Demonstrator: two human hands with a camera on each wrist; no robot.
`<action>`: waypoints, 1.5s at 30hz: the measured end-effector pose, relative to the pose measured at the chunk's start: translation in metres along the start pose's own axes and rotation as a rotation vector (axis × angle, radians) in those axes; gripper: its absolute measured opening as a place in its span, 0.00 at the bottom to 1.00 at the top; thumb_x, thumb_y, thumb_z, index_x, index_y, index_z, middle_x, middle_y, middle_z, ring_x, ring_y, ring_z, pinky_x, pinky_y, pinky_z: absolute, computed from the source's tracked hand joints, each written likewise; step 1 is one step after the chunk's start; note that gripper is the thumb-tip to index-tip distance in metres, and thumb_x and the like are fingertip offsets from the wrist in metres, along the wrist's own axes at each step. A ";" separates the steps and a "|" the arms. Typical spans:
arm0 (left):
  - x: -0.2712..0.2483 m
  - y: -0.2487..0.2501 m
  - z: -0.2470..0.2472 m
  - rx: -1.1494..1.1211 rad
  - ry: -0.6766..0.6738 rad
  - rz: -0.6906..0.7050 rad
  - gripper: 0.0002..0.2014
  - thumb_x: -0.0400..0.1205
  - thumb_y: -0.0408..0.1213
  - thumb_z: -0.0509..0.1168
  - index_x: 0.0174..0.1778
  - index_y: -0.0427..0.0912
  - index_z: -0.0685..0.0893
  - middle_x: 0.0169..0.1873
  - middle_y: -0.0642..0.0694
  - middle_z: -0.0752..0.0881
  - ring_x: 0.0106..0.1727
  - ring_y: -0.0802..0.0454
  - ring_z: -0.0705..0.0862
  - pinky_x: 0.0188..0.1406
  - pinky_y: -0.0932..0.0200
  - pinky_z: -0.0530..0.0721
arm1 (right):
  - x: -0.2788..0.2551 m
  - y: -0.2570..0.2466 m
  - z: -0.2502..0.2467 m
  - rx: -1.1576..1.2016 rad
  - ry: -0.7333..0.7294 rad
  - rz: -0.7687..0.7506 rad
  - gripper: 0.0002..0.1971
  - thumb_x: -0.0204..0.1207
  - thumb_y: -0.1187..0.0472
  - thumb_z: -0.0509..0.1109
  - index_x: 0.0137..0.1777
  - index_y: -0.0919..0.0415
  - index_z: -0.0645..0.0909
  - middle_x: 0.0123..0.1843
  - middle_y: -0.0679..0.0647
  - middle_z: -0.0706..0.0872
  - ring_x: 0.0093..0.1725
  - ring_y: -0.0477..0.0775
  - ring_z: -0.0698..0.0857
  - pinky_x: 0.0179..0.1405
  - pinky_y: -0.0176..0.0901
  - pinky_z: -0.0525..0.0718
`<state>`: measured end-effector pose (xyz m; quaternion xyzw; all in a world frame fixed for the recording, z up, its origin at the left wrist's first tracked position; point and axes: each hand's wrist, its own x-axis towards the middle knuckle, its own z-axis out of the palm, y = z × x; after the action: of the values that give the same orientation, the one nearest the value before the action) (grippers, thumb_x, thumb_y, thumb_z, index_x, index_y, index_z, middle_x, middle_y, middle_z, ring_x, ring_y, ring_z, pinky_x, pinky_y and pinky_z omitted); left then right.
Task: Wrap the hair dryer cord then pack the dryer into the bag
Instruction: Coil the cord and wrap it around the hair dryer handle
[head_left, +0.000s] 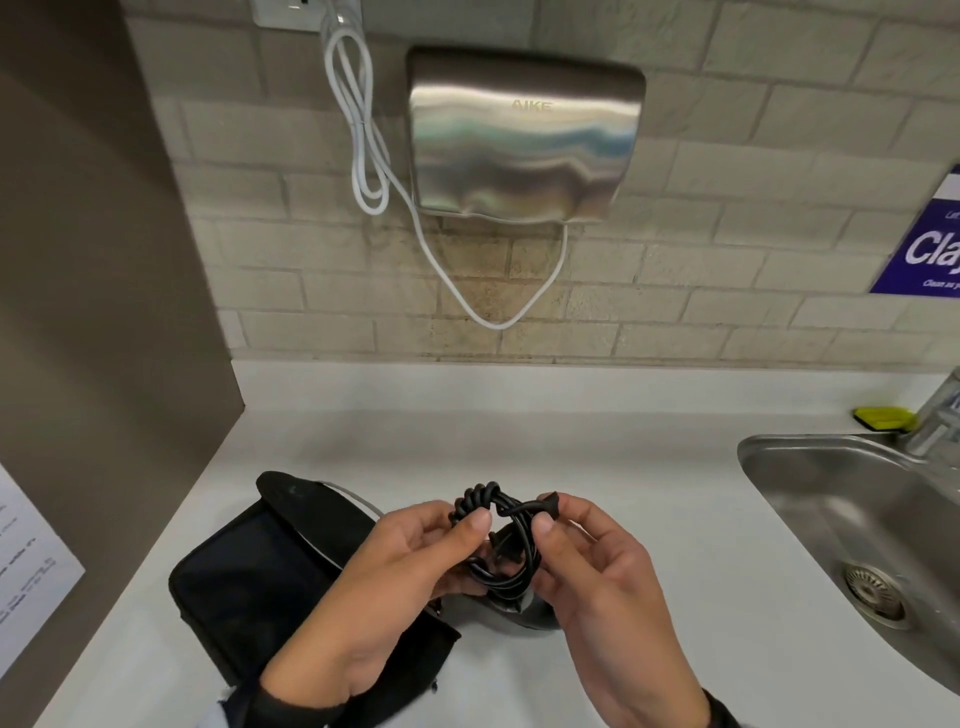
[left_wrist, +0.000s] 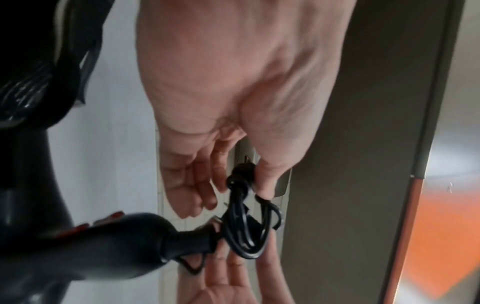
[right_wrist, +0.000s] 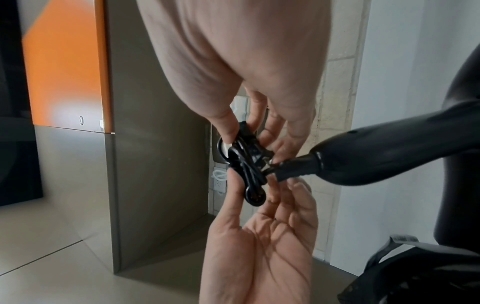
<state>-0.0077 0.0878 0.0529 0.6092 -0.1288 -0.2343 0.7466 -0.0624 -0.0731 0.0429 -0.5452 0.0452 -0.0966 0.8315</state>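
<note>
Over the white counter (head_left: 649, 467), both my hands hold the black cord (head_left: 511, 551), coiled into a small bundle with turns wound round its top. My left hand (head_left: 467, 530) pinches the wound top of the bundle. My right hand (head_left: 555, 518) pinches the cord's end piece at the right. In the left wrist view my left hand (left_wrist: 255, 183) grips the cord (left_wrist: 246, 230), which runs into the black dryer handle (left_wrist: 124, 242). In the right wrist view my right hand (right_wrist: 233, 133) holds the cord (right_wrist: 250, 164) beside the dryer handle (right_wrist: 376, 152). The dryer body (head_left: 519, 613) lies mostly hidden under my hands. The black bag (head_left: 244, 566) lies open at the left.
A steel sink (head_left: 748, 457) with a faucet (head_left: 940, 410) and a yellow-green sponge (head_left: 883, 418) is at the right. A wall hand dryer (head_left: 524, 135) with a white cable (head_left: 363, 130) hangs on the tiled wall. A grey panel (head_left: 104, 260) bounds the left side.
</note>
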 end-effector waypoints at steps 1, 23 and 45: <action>-0.001 0.000 0.000 -0.039 0.010 -0.021 0.20 0.77 0.44 0.71 0.51 0.26 0.87 0.46 0.30 0.92 0.52 0.34 0.91 0.62 0.40 0.86 | 0.000 0.001 0.001 0.009 0.002 0.005 0.32 0.50 0.43 0.89 0.51 0.61 0.88 0.51 0.71 0.92 0.48 0.70 0.91 0.44 0.51 0.91; 0.000 -0.014 -0.001 -0.279 0.113 0.091 0.31 0.46 0.51 0.90 0.33 0.39 0.82 0.31 0.42 0.89 0.33 0.52 0.89 0.37 0.62 0.90 | -0.004 0.002 0.005 -0.011 -0.012 0.138 0.20 0.74 0.60 0.75 0.64 0.66 0.79 0.48 0.69 0.93 0.45 0.62 0.93 0.44 0.51 0.87; -0.002 -0.004 0.010 -0.050 0.112 0.055 0.17 0.66 0.47 0.76 0.42 0.38 0.87 0.36 0.38 0.90 0.38 0.45 0.90 0.45 0.48 0.88 | -0.004 -0.006 -0.004 0.099 0.008 0.102 0.22 0.68 0.66 0.73 0.63 0.67 0.79 0.46 0.71 0.91 0.43 0.64 0.92 0.48 0.52 0.89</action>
<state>-0.0153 0.0795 0.0518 0.5988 -0.0975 -0.1825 0.7737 -0.0678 -0.0783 0.0465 -0.5000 0.0716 -0.0584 0.8611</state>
